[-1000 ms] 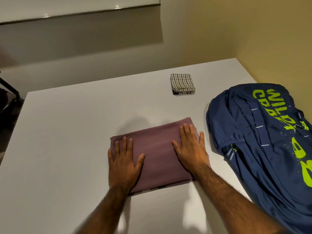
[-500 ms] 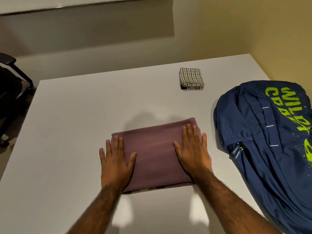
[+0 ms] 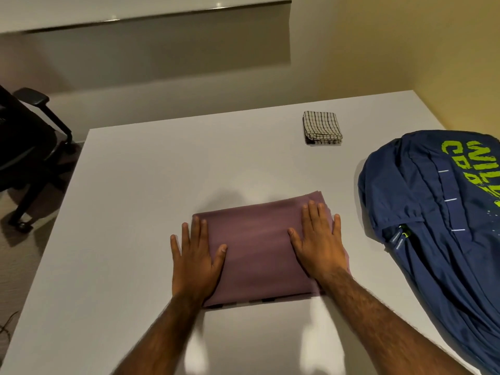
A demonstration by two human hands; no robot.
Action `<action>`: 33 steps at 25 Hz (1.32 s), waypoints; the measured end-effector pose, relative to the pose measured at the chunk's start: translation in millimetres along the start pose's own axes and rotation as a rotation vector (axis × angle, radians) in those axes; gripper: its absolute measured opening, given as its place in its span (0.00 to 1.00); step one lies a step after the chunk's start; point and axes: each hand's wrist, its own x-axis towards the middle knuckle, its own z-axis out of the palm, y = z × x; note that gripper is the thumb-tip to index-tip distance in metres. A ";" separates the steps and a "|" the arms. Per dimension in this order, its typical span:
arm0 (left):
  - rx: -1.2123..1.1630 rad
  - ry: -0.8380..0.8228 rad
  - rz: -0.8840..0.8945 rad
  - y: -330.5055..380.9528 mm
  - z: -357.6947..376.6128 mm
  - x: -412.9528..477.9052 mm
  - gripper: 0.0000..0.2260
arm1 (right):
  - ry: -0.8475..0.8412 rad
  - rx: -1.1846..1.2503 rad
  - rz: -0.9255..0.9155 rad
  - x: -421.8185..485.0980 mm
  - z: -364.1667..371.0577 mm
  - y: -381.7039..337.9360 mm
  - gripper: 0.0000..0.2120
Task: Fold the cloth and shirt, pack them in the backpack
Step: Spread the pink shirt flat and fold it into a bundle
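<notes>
The soft, limp folded shirt [image 3: 259, 247] is pressed flat on the worktop [image 3: 151, 185] by the spread left hand [image 3: 196, 255] and right hand [image 3: 318, 239]; lifting from underneath both side edges is advised.

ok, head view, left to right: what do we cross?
Office chair → left hand → right hand → backpack. Left out: the folded shirt spans both hands, and the checked cloth lines up with the right hand.
</notes>
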 end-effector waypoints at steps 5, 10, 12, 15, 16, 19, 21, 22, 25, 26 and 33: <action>-0.032 -0.014 0.094 -45.3 -8.0 -0.4 0.33 | 0.043 -0.038 0.043 -5.5 -11.7 -37.0 0.35; 0.010 0.046 0.127 -102.5 -13.1 -5.8 0.29 | 0.086 0.089 -0.198 -54.8 10.1 -197.2 0.36; 0.010 0.056 0.138 -118.0 -18.4 1.3 0.30 | 0.035 0.122 -0.175 -64.3 24.0 -242.7 0.39; -0.035 0.064 0.142 -136.6 -27.3 6.4 0.31 | -0.045 0.085 -0.057 -63.8 33.8 -267.8 0.41; -0.050 0.069 0.145 -141.1 -29.1 5.8 0.31 | -0.078 0.042 -0.032 -60.3 33.7 -269.8 0.40; -0.083 0.068 0.146 -151.7 -31.1 0.9 0.32 | -0.094 0.018 0.033 -47.5 26.0 -273.0 0.34; -0.099 0.077 0.153 -154.4 -31.3 -2.3 0.32 | -0.127 0.035 0.024 -44.6 20.3 -275.3 0.38; -0.108 0.081 0.157 -154.5 -31.9 -4.0 0.32 | -0.129 0.048 0.005 -45.2 18.1 -276.7 0.44; -0.108 0.096 0.166 -151.1 -34.5 -7.4 0.32 | -0.088 0.057 -0.091 -49.0 5.8 -278.6 0.47; -0.105 0.104 0.172 -148.0 -35.2 -7.7 0.32 | -0.083 0.068 -0.117 -49.1 -2.4 -276.7 0.45; -0.104 0.151 0.259 -96.8 -50.1 4.7 0.31 | 0.162 0.141 -0.170 -38.2 -52.2 -228.8 0.33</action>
